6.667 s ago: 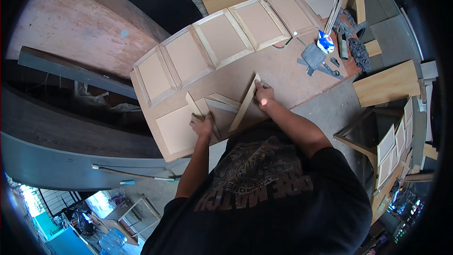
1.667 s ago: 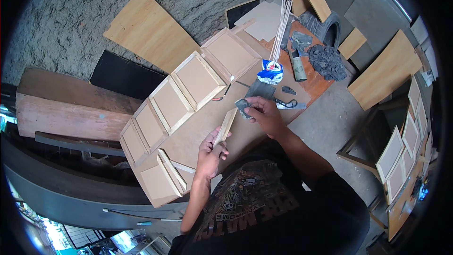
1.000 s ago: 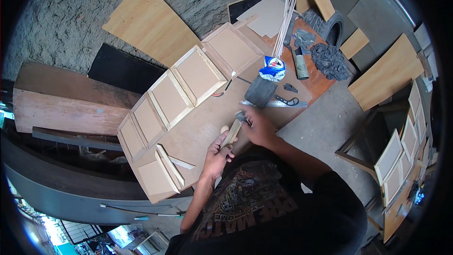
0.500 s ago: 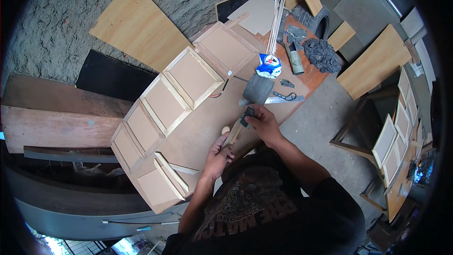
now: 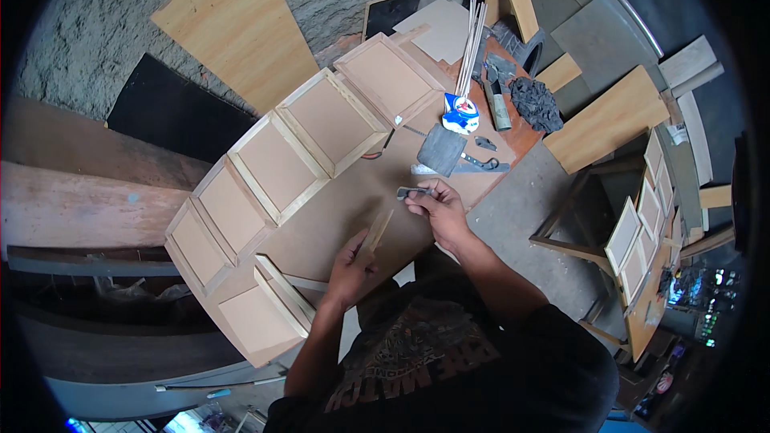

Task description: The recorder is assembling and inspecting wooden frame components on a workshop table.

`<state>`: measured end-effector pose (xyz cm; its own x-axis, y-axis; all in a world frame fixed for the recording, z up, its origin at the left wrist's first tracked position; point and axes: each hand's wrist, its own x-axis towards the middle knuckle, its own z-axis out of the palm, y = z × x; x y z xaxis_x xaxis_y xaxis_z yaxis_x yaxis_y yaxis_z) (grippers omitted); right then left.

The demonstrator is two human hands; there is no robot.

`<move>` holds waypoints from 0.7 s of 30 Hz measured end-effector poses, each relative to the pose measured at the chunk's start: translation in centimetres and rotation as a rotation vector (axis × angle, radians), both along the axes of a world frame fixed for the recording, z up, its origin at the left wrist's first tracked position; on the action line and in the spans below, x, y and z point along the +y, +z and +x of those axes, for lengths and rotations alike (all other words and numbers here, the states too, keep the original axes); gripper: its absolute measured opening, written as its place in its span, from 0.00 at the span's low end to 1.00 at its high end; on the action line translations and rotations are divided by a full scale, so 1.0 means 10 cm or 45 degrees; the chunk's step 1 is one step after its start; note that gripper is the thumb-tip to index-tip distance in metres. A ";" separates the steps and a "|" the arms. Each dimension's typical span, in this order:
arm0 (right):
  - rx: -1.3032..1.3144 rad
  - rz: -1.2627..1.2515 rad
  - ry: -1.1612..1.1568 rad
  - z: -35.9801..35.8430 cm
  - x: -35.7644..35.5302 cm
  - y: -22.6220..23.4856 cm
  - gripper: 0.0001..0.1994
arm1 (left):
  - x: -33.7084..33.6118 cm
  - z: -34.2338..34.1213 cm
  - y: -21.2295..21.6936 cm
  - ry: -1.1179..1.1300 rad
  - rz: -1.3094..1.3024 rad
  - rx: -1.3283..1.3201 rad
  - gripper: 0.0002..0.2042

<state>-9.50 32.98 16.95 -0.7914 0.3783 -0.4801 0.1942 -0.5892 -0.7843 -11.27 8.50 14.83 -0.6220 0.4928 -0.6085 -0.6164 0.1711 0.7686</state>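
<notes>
My left hand [image 5: 350,269] grips a short wooden strip [image 5: 377,232], which points up and away over the brown board tabletop [image 5: 353,192]. A small folded piece of dark sandpaper [image 5: 411,192] is pinched between the thumb and fingers of my right hand [image 5: 443,212]. The sandpaper is apart from the strip, beyond its far end. Left of my hands lies a row of framed wooden panels [image 5: 277,164]. Near my left forearm, loose wooden strips [image 5: 285,293] rest on another panel [image 5: 261,325].
Beyond my right hand lie a grey slab [image 5: 441,150], a black-handled blade [image 5: 481,163], a blue-and-white packet [image 5: 460,115], a cylindrical container [image 5: 501,111] and a crumpled dark heap [image 5: 536,104]. More framed panels [image 5: 634,240] stand on a table at right. Boards [image 5: 237,28] lean against the rough wall.
The sandpaper has come off the strip's end. My hands have moved apart, the left one lower and leftward with the strip. The whole view has shifted slightly.
</notes>
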 end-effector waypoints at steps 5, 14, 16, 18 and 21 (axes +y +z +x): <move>0.016 -0.002 0.051 0.01 -0.13 0.13 0.07 | -0.16 0.01 0.09 0.123 0.032 0.002 0.29; 0.131 0.552 0.797 0.37 -0.24 -0.25 0.12 | -0.01 0.57 0.10 0.328 0.069 0.144 0.16; 0.138 0.487 0.863 0.47 -0.29 -0.24 0.12 | 0.03 0.76 0.05 0.465 0.039 -0.044 0.16; 0.141 0.426 0.923 0.59 -0.33 -0.30 0.13 | 0.03 0.93 0.02 0.474 0.011 -0.033 0.16; 0.162 0.350 0.951 0.73 -0.35 -0.48 0.14 | 0.04 1.11 -0.01 0.489 -0.016 -0.021 0.16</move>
